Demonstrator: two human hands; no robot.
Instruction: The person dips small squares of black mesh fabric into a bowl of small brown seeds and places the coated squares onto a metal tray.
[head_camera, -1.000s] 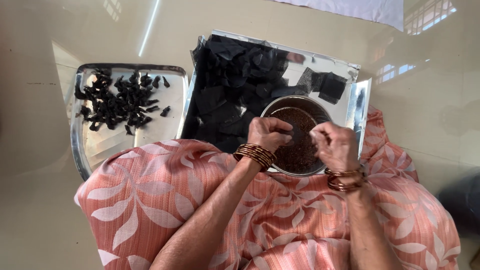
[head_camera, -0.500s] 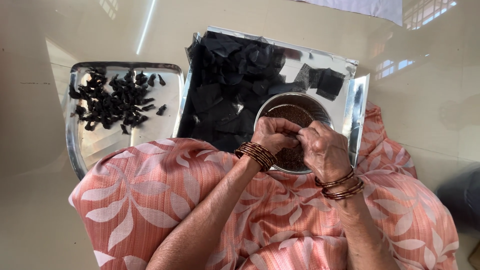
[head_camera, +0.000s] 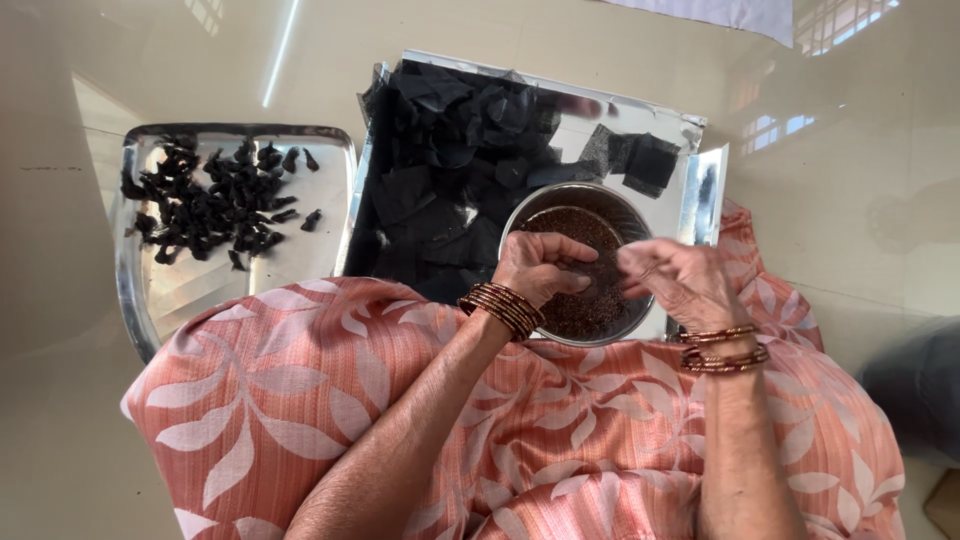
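On the glossy cream floor, both hands, left hand (head_camera: 540, 268) and right hand (head_camera: 678, 282), pinch fingers closed over a steel bowl (head_camera: 585, 262) of brown seeds.

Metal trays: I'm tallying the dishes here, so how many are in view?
2: a small tray of dark rolled pieces at left, and a large tray of black squares in the middle.

Cloth over lap (head_camera: 330, 400): salmon-pink w/ pale cream leaf print. Bangles (head_camera: 502, 305) on left wrist & bangles on right wrist (head_camera: 722, 350): coppery brown. Steel bowl (head_camera: 620, 215): silver, filled w/ dark reddish-brown grainy stuff (head_camera: 590, 300). Large tray (head_camera: 690, 130): shiny silver, heaped w/ black squares (head_camera: 450, 160). Small tray (head_camera: 140, 300): silver, w/ black rolled bits (head_camera: 215, 205). Floor (head_camera: 60, 100): glossy beige.
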